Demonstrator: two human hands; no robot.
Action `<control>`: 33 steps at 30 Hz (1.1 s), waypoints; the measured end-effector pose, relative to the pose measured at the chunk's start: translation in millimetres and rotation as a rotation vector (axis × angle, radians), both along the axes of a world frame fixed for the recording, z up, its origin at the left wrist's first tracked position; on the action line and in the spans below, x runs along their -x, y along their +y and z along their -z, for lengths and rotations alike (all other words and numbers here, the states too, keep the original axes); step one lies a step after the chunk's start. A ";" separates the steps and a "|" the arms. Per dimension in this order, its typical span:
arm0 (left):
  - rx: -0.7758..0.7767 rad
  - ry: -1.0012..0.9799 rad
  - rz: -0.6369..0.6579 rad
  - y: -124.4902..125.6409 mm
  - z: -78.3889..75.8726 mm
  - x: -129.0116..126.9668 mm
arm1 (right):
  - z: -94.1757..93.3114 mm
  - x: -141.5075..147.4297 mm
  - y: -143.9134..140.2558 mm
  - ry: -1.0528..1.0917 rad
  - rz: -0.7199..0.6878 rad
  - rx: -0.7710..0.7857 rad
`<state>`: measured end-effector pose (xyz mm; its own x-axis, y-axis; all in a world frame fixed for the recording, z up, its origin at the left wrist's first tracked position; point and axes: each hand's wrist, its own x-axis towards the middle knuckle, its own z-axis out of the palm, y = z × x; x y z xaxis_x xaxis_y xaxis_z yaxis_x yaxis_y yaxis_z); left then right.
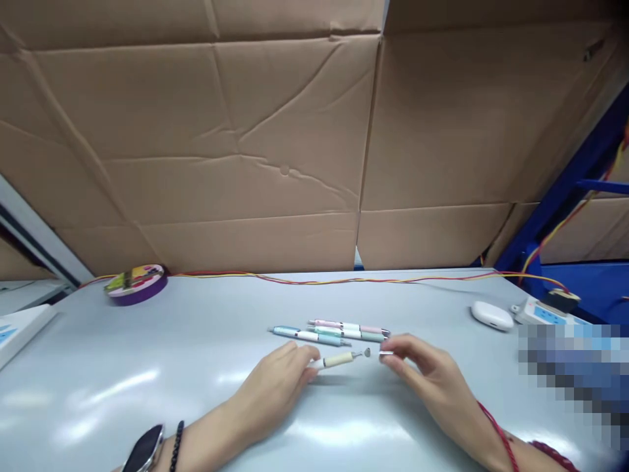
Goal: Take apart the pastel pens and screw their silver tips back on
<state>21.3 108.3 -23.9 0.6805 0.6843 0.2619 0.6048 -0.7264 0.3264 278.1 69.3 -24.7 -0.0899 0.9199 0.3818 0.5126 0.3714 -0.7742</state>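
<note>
Left hand (278, 385) — pinched on one end of a cream pen (339, 360), just before three other pens (334, 333) on the tabletop (216, 344). Right hand (435, 375) — nearly closed, gripping a small silvery piece (386, 353).

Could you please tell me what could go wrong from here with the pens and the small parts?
1. The small grey piece at the tip of the cream pen in the left hand could drop; I cannot tell whether it is attached.
2. The right hand pinches a small shiny part, which might slip away.
3. The three other pens lie close by, so a hand could knock them.
</note>
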 end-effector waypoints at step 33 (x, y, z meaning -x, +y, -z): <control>0.057 0.033 0.183 -7.9 -1.5 -2.4 | -0.2 17.5 4.3 -0.118 -0.335 -0.327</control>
<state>23.6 100.4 -22.4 0.8024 0.5615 0.2020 0.4755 -0.8062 0.3521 260.5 73.6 -24.6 -0.4210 0.6666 0.6152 0.4007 0.7451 -0.5331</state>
